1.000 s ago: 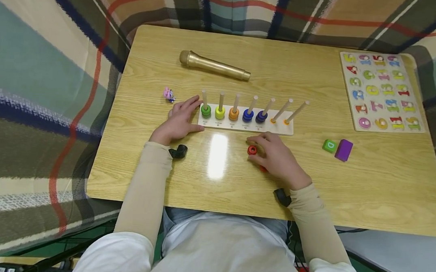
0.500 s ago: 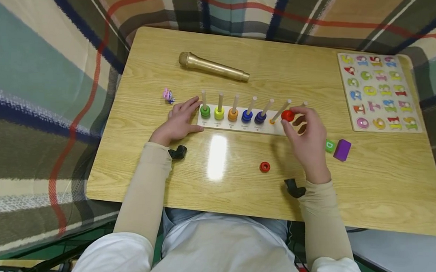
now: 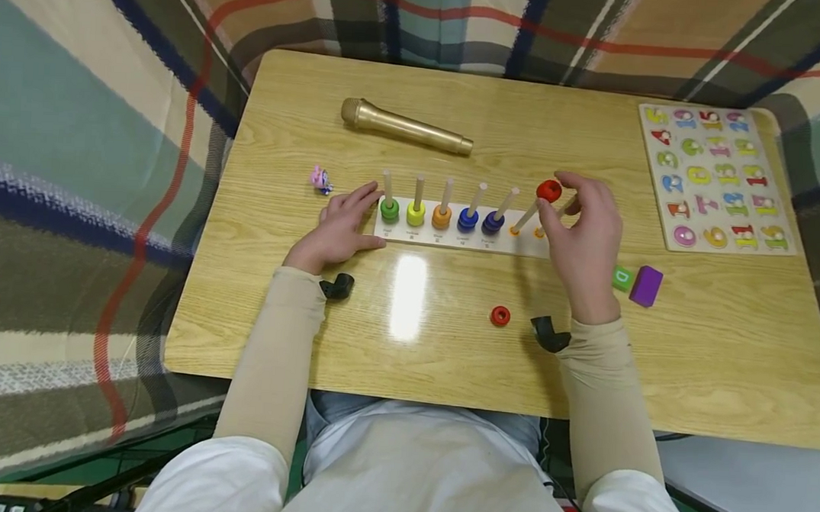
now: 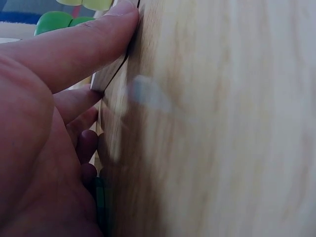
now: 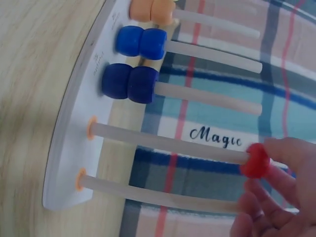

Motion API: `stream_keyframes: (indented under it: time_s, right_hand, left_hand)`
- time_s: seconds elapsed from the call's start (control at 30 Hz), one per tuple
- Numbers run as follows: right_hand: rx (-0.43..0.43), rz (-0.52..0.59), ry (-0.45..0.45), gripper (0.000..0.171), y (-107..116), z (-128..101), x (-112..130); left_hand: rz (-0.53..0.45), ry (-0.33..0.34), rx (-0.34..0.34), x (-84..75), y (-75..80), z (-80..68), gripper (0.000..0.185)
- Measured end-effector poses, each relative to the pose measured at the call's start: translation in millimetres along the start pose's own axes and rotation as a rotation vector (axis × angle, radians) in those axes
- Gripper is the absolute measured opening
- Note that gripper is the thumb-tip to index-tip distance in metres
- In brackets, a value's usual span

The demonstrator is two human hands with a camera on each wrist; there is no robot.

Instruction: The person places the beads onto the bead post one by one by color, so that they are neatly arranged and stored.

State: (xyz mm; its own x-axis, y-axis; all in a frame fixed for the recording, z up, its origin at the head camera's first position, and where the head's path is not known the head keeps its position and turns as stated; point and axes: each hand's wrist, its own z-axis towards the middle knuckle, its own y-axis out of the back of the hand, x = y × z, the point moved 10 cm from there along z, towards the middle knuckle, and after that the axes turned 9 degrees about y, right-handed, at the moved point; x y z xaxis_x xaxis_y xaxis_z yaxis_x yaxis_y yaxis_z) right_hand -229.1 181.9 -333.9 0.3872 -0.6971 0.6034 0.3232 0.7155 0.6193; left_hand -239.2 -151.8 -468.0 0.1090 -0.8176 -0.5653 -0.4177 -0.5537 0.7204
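A white board [image 3: 452, 239] with several upright wooden pegs lies mid-table. Green [image 3: 389, 209], yellow [image 3: 415, 213], orange [image 3: 441, 216], blue [image 3: 467, 219] and dark blue beads [image 3: 492, 223] sit on its left and middle pegs; the two rightmost carry none at their bases. My right hand [image 3: 585, 237] pinches a red bead [image 3: 549, 190] between thumb and fingers. In the right wrist view, that bead [image 5: 255, 161] is at the tip of the second peg from the right. My left hand [image 3: 338, 230], fingers extended, touches the board's left end. Another red bead [image 3: 500, 316] lies in front.
A gold microphone [image 3: 407, 127] lies behind the board, and a small pink-purple figure [image 3: 321, 180] stands to its left. Right of the board are a green block [image 3: 623, 278], a purple block [image 3: 646, 286] and a number puzzle board [image 3: 718, 180].
My right hand picked up one red bead from the table and carried it right and away from me to the right-hand pegs. My left hand stayed at the board.
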Motion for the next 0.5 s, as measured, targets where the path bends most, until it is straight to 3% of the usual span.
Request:
stream_keyframes:
  time_s: [0.17,0.5]
  right_hand:
    - [0.025,-0.008,-0.004,0.041,1.0,-0.2,-1.2]
    - [0.001,0.000,0.016,0.029,8.7,-5.0,1.6]
  left_hand:
    - [-0.014,0.009,0.004,-0.7,0.7,-1.1,0.088]
    - [-0.017,0.004,0.000,1.0,-1.6,2.6,0.088]
